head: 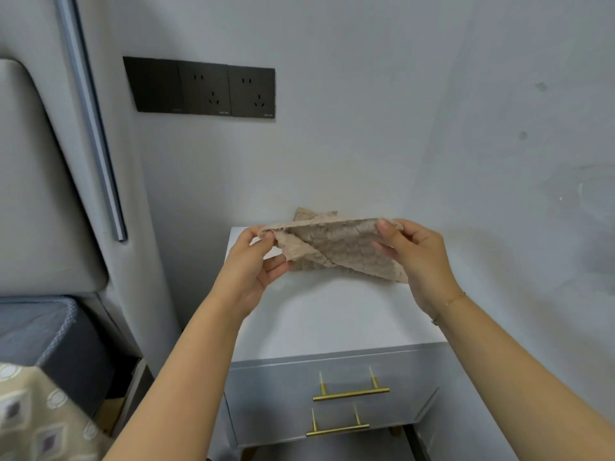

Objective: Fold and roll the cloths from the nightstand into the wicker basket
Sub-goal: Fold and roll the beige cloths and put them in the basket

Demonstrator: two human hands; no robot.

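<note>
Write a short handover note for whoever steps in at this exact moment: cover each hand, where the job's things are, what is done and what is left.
Left hand: pinches the left top corner of the beige cloth.
Right hand: pinches the right top corner.
The cloth hangs in the air above the white nightstand, partly doubled over, not yet rolled.
Another piece of beige fabric shows behind it at the back of the nightstand; whether it is a separate cloth cannot be told.
The wicker basket is not in view.
Done: one cloth lifted, fold begun.
Left: finish the fold, roll it, put it in the basket, then handle any cloth remaining.
</note>
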